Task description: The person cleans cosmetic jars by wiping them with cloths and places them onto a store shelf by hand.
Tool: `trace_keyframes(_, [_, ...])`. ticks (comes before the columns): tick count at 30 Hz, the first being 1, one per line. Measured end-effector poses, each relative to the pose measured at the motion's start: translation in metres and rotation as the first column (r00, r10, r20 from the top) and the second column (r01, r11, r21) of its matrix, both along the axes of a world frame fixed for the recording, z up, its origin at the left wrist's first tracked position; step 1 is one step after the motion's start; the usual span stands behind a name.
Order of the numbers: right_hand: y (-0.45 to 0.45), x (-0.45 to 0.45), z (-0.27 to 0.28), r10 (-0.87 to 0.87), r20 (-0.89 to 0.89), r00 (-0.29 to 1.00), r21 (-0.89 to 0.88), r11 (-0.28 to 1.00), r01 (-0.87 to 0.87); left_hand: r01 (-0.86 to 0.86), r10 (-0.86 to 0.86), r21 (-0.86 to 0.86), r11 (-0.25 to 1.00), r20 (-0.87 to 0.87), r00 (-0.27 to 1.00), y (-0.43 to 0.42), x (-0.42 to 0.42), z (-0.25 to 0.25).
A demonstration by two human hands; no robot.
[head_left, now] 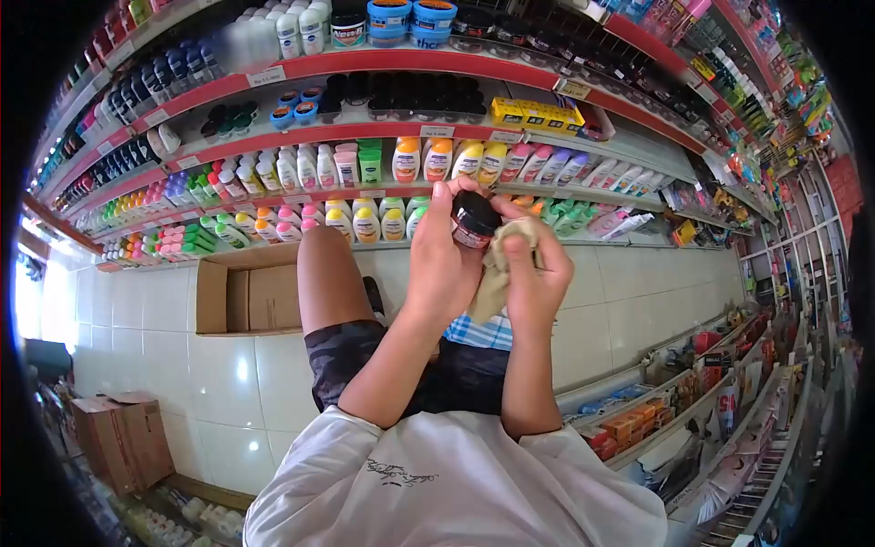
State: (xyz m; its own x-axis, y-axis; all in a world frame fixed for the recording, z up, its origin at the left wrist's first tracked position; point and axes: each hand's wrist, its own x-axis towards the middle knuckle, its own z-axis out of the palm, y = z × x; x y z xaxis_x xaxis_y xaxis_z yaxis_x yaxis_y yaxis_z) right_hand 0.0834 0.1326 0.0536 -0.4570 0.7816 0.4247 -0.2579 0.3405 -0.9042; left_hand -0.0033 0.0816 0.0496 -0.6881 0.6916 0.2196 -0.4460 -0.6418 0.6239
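A round jar with a black lid (476, 215) is held up in front of the shelves, tilted, in my left hand (439, 255), whose fingers wrap round its far side with the thumb up. My right hand (540, 273) grips a beige cloth (493, 278) between thumb and fingers and presses it near the jar's right side. The cloth hangs down between the two hands.
Shelves with red edges (365, 61) carry rows of bottles and jars ahead. An open cardboard box (214, 296) lies on the tiled floor, left of my knee. A closed carton (123, 442) stands at the lower left. Racks of packets (638, 424) line the right.
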Motion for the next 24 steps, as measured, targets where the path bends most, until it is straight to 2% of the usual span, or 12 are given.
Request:
trace_keyframes(2, [0.003, 0.0, -0.001, 0.012, -0.112, 0.994, 0.021, 1.0, -0.009, 0.166, -0.194, 0.133, 0.977, 0.236, 0.952, 0.001, -0.002, -0.002])
trace_keyframes(5, [0.002, 0.004, 0.008, 0.074, -0.226, 0.971, 0.054, 0.996, -0.064, 0.055, -0.062, 0.041, 0.998, 0.186, 0.981, 0.004, 0.005, 0.003])
trace_keyframes(6, [0.002, 0.003, 0.011, 0.004, -0.081, 0.997, 0.245, 0.97, 0.015, 0.057, -0.064, 0.043, 0.997, 0.185, 0.981, 0.005, 0.008, 0.003])
trace_keyframes(7, [0.003, 0.002, 0.012, -0.095, 0.049, 0.994, 0.433, 0.899, 0.064, -0.047, 0.047, -0.022, 0.999, 0.005, 0.999, 0.007, 0.012, 0.001])
trace_keyframes(8, [0.003, 0.0, 0.009, -0.086, 0.036, 0.996, 0.42, 0.905, 0.063, -0.161, 0.147, -0.066, 0.985, -0.181, 0.972, 0.007, 0.014, 0.001])
trace_keyframes(9, [0.002, 0.001, 0.008, -0.088, 0.035, 0.995, 0.419, 0.906, 0.066, -0.159, 0.144, -0.067, 0.985, -0.183, 0.973, 0.006, 0.013, 0.001])
trace_keyframes(12, [0.002, 0.005, 0.004, -0.045, 0.041, 0.998, 0.303, 0.953, 0.031, 0.066, -0.061, -0.227, 0.972, 0.027, 0.998, -0.003, 0.0, 0.009])
trace_keyframes(13, [0.003, 0.005, 0.004, -0.049, 0.043, 0.998, 0.301, 0.953, 0.034, 0.185, -0.16, -0.139, 0.973, 0.173, 0.972, -0.012, -0.005, 0.021])
trace_keyframes(16, [0.007, 0.005, 0.003, -0.017, 0.062, 0.998, 0.287, 0.958, -0.001, 0.246, -0.225, -0.114, 0.963, 0.168, 0.96, -0.009, -0.012, 0.012])
trace_keyframes(18, [0.011, 0.004, -0.003, -0.012, -0.046, 0.999, 0.248, 0.968, 0.023, 0.232, -0.19, -0.101, 0.967, 0.318, 0.929, -0.004, -0.008, 0.016])
trace_keyframes(22, [0.007, 0.005, 0.002, 0.043, -0.173, 0.984, 0.206, 0.979, -0.007, 0.181, -0.133, -0.136, 0.974, 0.305, 0.943, -0.001, -0.001, 0.014])
trace_keyframes(24, [0.006, 0.004, 0.003, -0.027, -0.031, 0.999, 0.379, 0.925, 0.037, 0.165, -0.148, -0.112, 0.98, 0.147, 0.978, -0.001, 0.004, 0.009])
